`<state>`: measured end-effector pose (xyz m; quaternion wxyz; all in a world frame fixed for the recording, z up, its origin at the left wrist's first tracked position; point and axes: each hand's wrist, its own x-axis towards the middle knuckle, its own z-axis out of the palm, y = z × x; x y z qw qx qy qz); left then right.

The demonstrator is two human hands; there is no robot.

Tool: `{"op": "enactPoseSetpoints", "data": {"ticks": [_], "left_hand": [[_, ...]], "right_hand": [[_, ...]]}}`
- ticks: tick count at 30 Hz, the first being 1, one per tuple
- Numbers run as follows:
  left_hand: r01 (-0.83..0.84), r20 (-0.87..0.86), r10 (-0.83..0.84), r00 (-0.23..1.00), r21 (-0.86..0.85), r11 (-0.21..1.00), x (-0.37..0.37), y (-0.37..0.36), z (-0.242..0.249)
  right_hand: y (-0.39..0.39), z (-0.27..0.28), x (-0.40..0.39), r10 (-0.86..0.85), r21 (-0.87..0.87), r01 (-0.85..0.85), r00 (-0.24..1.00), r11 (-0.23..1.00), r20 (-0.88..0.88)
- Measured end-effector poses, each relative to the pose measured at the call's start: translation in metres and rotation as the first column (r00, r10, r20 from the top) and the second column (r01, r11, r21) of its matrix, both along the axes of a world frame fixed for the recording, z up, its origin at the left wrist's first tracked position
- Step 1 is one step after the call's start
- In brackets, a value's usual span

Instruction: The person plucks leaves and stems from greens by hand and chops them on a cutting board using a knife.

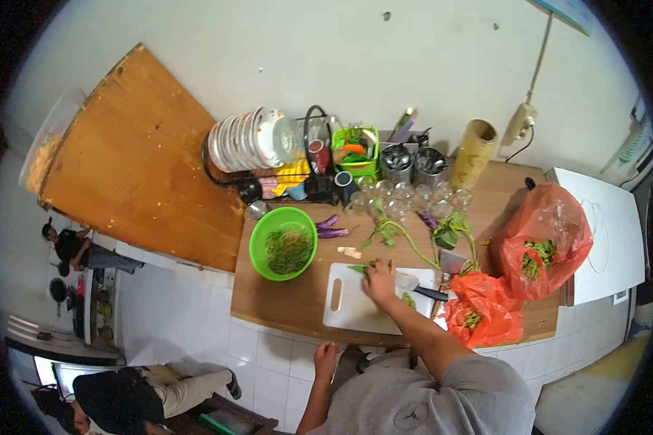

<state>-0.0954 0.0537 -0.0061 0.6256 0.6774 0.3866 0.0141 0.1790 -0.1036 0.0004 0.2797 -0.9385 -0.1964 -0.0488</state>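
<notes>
My right hand (379, 283) is on the white cutting board (341, 319), its fingers curled down over a green vegetable (358, 268) whose tip sticks out on the left. Just right of it, a knife with a black handle (432, 293) lies across the board's right side. Some green pieces (408, 299) rest below the blade. In front of the table edge hangs my left hand (325, 359), its fingers curled in and nothing visible in them. A green bowl (283, 272) with chopped greens stands left of the board.
Purple eggplants (331, 233) lie beside the bowl. Leafy stems (406, 235) stretch behind the board, before several glasses (395, 206). Red plastic bags (486, 319) with greens sit at the right. A dish rack (315, 145) stands at the back. Two other people (120, 395) are at the left.
</notes>
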Motion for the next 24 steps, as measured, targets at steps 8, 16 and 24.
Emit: {"op": "enactPoseSetpoints", "data": {"ticks": [8,16,24], "left_hand": [[0.16,-0.007,-0.161,0.987,-0.085,0.983,0.013,0.032,0.012],[0.472,0.229,-0.437,0.87,-0.125,0.873,0.076,0.103,-0.021],[0.682,0.157,-0.665,0.731,-0.121,0.721,0.15,0.108,-0.027]], "right_hand": [[0.0,-0.012,-0.015,-0.045,0.009,0.045,0.998,0.999,0.04],[0.013,-0.009,-0.072,-0.109,0.34,0.211,0.949,0.916,-0.296],[0.038,-0.012,-0.139,-0.006,0.552,0.619,0.668,0.559,-0.744]]}}
